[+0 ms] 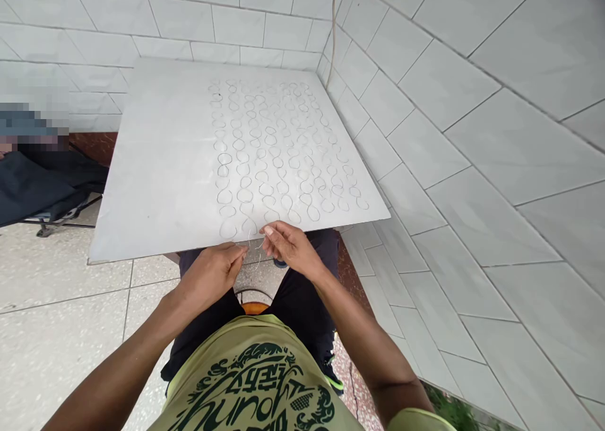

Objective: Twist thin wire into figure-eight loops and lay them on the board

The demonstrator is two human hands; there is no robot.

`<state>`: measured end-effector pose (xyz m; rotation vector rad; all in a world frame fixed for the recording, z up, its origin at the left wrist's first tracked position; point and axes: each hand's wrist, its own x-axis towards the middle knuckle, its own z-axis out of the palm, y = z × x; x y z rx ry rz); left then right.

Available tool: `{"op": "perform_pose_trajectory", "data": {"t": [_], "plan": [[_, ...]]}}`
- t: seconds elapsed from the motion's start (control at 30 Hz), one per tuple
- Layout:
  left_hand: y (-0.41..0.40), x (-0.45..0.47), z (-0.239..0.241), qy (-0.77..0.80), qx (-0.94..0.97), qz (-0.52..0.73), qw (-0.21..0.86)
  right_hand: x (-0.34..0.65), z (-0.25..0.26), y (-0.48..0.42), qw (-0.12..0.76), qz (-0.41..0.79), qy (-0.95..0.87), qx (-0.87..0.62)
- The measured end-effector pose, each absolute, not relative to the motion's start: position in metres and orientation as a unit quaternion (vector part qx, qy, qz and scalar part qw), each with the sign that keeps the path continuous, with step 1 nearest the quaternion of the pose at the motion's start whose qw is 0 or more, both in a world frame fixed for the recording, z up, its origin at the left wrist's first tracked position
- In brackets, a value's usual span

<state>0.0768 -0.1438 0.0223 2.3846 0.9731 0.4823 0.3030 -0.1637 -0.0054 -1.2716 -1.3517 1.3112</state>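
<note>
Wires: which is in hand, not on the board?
The wire between left hand and right hand; the others lie in columns on the white board.

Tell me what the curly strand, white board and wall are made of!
Curly strand: probably thin metal wire; it glints and holds its curves. White board: smooth, slightly shiny, perhaps laminate or painted metal, hard to say. Wall: likely glazed ceramic tile, from its pale sheen and straight joints.

Tabletop (154,160): plain pale grey-white. Curved wire pieces (275,130) on the tabletop: thin grey lines, looped pattern in columns. Wall tiles (182,18) behind the tabletop: white, grey joints. T-shirt (255,380) in front of the tabletop: yellow-green, dark green lettering. Trousers (307,305) below the tabletop: black, possibly navy in shadow.
</note>
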Motion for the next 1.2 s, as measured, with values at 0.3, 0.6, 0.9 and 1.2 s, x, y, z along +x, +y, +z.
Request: {"op": "perform_pose_trajectory", "data": {"t": [0.3,0.6,0.9,1.2], "plan": [[-0.15,0.081,0.013,0.373,0.863,0.214,0.265,0.284,-0.01,-0.169,0.485,0.532,-0.458,-0.521],[-0.17,0.084,0.008,0.343,0.877,0.27,0.203,0.281,-0.016,-0.169,0.52,0.521,-0.428,-0.524],[-0.167,0.084,0.0,0.339,0.901,0.235,0.134,0.275,-0.025,-0.168,0.527,0.539,-0.398,-0.523],[-0.166,0.082,-0.009,0.346,0.897,0.256,0.101,0.265,-0.032,-0.163,0.52,0.552,-0.381,-0.528]]}}
